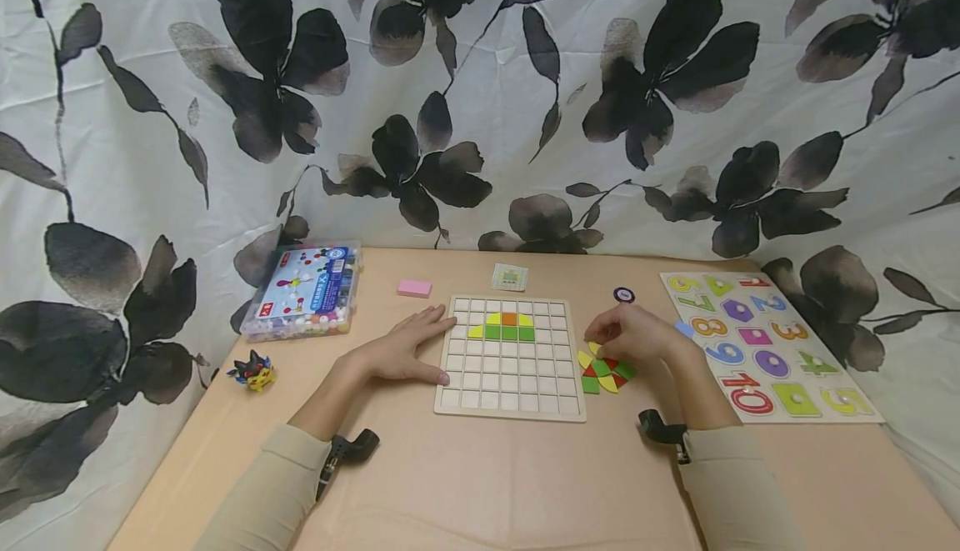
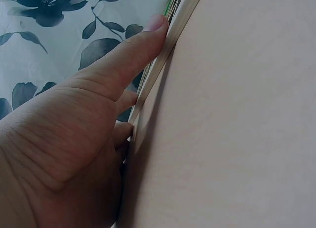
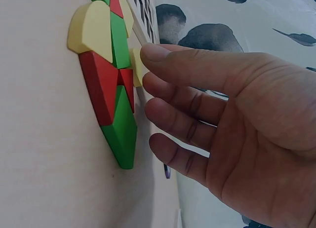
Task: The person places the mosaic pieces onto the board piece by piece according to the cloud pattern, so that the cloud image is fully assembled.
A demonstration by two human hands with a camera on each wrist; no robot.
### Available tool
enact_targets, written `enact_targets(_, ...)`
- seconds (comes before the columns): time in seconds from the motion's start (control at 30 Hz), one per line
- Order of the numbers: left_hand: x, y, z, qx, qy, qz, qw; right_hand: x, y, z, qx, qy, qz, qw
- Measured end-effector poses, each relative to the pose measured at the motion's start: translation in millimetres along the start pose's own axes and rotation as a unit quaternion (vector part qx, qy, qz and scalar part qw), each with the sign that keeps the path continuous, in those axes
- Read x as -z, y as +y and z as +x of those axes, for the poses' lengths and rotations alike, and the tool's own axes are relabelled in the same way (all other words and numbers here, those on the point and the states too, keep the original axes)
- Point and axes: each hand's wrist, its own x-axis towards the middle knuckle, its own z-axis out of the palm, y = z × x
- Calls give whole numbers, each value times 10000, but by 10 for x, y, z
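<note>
Left hand (image 1: 401, 351) flat on the tan cloth-covered table (image 1: 480, 476), fingers (image 2: 129, 55) straight and loosely spread, their tips against the left edge of the square wooden grid board (image 1: 512, 358). On the left wrist view, thumb laid along that board's rim, nothing gripped.

On the grid board, a small row of tiles already seated near the top: yellow, orange and green pieces (image 1: 502, 327) filling a few cells.

Right hand (image 1: 636, 336) over a loose cluster of red, green and yellow wooden shape pieces (image 1: 604, 371) lying on the table just right of the board. On the right wrist view, fingers (image 3: 185, 99) gently curved and close together, the uppermost fingertip touching a pale yellow piece (image 3: 138, 66) at the far edge of the cluster; no clear pinch visible.

Further right, a wooden number puzzle board with coloured numerals (image 1: 768, 343). Behind the grid board, a pink rectangular block (image 1: 414, 288), a small printed card (image 1: 509, 277) and a round dark token (image 1: 623, 294). At the left, a clear plastic box of beads with a printed lid (image 1: 303, 291), and near the table's edge a small black and yellow toy figure (image 1: 252, 369).
</note>
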Motion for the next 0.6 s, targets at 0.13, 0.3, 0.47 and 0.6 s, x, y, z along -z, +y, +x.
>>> enact_targets(0.13,0,-3,0,16,-7,-5,10000,-18,14,16,-7,-41,-56,10000)
enact_targets(0.3,1,-7,0,37,-8,-14,10000,-35,21,28,-20,-35,-116,9999)
enact_targets(0.47,1,-7,-2,47,-4,-31,10000,-35,34,39,-12,-32,-122,9999)
enact_targets(0.6,2,0,-7,51,-5,-43,10000,-39,47,49,-1,-30,-137,9999)
